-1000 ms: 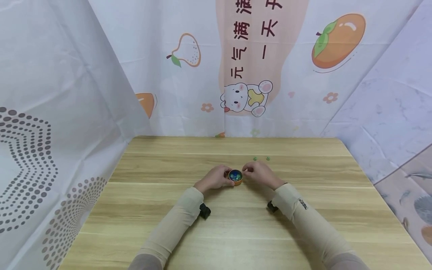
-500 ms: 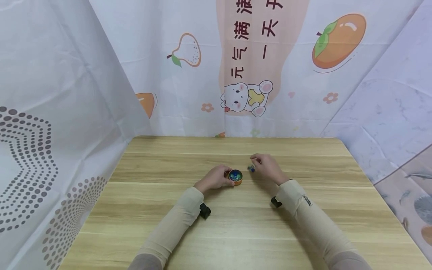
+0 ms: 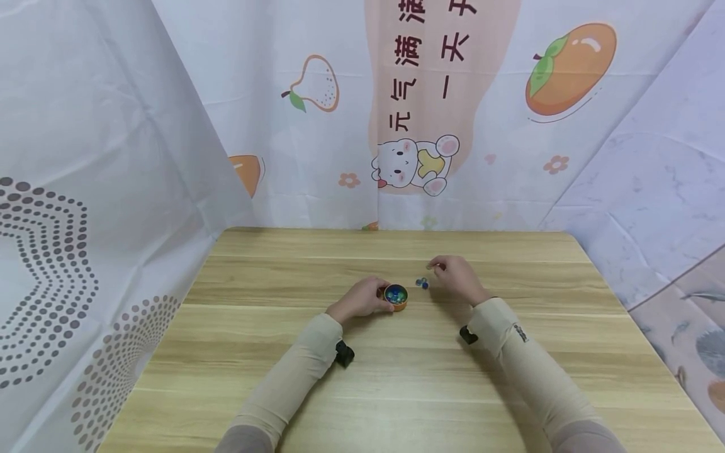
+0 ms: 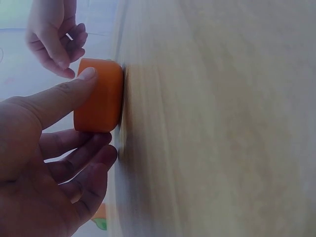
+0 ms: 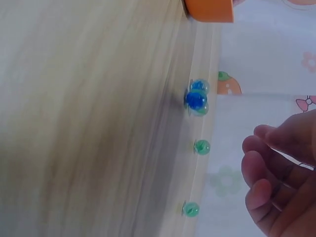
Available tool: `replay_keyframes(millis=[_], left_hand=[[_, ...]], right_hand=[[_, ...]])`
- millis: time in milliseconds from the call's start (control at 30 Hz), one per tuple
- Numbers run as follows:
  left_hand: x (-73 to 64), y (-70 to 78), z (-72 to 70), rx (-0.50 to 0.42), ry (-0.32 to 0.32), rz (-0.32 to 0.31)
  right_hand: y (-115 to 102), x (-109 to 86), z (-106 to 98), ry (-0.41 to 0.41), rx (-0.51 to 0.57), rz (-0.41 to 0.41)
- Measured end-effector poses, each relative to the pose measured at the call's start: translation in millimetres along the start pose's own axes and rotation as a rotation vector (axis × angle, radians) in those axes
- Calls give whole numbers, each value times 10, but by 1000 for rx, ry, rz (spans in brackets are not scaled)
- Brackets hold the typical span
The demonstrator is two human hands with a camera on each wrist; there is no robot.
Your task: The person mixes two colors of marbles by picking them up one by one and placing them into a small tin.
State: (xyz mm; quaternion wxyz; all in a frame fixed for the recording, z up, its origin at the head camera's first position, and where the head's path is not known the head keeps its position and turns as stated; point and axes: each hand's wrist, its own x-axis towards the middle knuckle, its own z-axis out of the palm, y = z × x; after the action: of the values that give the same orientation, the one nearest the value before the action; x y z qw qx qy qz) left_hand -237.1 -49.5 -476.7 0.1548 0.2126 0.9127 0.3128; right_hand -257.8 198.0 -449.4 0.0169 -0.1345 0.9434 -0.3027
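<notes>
Your left hand (image 3: 360,298) grips the upright orange cup (image 4: 104,106), apparently to steady it; clustered marbles (image 3: 422,283) rest just right of the cup, while your right hand (image 3: 457,277) hovers farther right, loosely curled, nothing visible in it.

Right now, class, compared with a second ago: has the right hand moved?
Yes: in the head view, the right hand has moved rightward and towards the far edge of the table.
</notes>
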Motion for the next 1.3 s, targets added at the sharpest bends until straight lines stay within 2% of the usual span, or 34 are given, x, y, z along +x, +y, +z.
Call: replay_keyframes(millis=[600, 1300], left_hand=[[8, -10, 15, 13, -2, -19], [20, -9, 10, 11, -10, -16]], right_hand=[[201, 39, -44, -56, -61, 96], [397, 107, -122, -33, -106, 141]])
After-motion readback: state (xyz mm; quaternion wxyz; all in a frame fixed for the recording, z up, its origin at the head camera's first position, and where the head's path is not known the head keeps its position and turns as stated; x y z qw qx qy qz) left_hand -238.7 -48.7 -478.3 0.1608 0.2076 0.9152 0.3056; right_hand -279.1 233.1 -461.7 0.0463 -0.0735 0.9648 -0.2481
